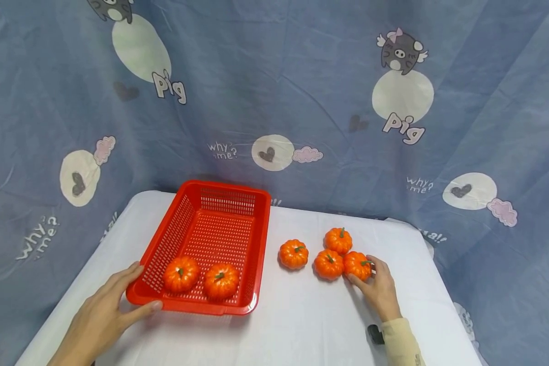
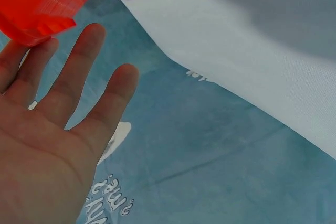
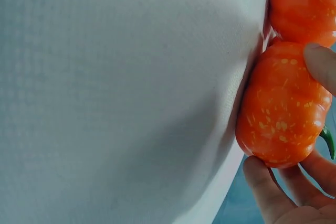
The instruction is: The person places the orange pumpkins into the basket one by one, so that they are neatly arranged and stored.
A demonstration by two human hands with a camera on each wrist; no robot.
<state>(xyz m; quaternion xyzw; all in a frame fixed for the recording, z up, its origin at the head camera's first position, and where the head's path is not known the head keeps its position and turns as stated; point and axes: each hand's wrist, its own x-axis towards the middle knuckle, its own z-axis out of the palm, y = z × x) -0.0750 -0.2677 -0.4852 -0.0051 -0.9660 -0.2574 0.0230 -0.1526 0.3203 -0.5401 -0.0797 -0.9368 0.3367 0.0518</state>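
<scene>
A small orange toy pumpkin (image 1: pixel 357 266) with a green stem is between the thumb and fingers of my right hand (image 1: pixel 378 288). In the right wrist view, the thumb lies on one side of this pumpkin (image 3: pixel 283 108) and the fingertips on the other. A second pumpkin (image 1: pixel 329 264) sits against it, with a third pumpkin (image 1: pixel 338 241) just behind. My left hand (image 1: pixel 101 316) is at the near left corner of a red plastic basket (image 1: pixel 262 244), its fingers extended along the side and thumb by the front rim. Two pumpkins, one left (image 1: pixel 181 274) and one right (image 1: pixel 221 281), lie inside the basket.
One more pumpkin (image 1: pixel 294 254) stands alone on the white tabletop (image 1: pixel 302 325), right of the basket. A blue patterned cloth (image 1: pixel 274 91) hangs behind and beside the table. Near my right wrist is a small black object (image 1: pixel 375 334).
</scene>
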